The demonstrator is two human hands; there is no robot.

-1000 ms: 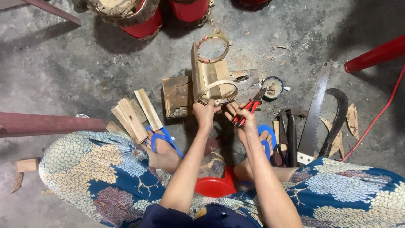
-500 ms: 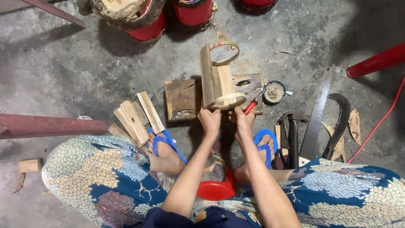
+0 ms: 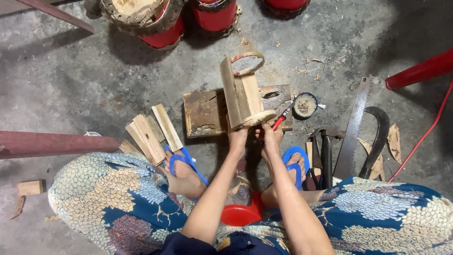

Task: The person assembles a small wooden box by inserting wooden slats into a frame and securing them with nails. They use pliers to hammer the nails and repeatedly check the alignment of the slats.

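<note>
A small barrel-shaped piece made of wooden slats [image 3: 244, 94] with a hoop at each end stands tilted over a flat wooden block [image 3: 205, 112] on the concrete floor. My left hand [image 3: 237, 136] grips its lower end. My right hand [image 3: 269, 136] is right beside it, touching the lower hoop and holding red-handled pliers [image 3: 281, 119] that point up to the right. Both forearms reach out from between my knees.
Loose wooden slats [image 3: 152, 132] lie left of my foot in a blue sandal [image 3: 185, 161]. A round tin of nails [image 3: 305, 105], a hammer [image 3: 326, 151], a handsaw [image 3: 354, 126] and a curved knife [image 3: 376, 137] lie at right. Red drums [image 3: 163, 28] stand behind; a red pipe [image 3: 52, 143] crosses left.
The slat barrel has turned from lying more open-end-toward me to standing tilted on the block. Both hands slid down to its lower end, the pliers staying in the right hand.
</note>
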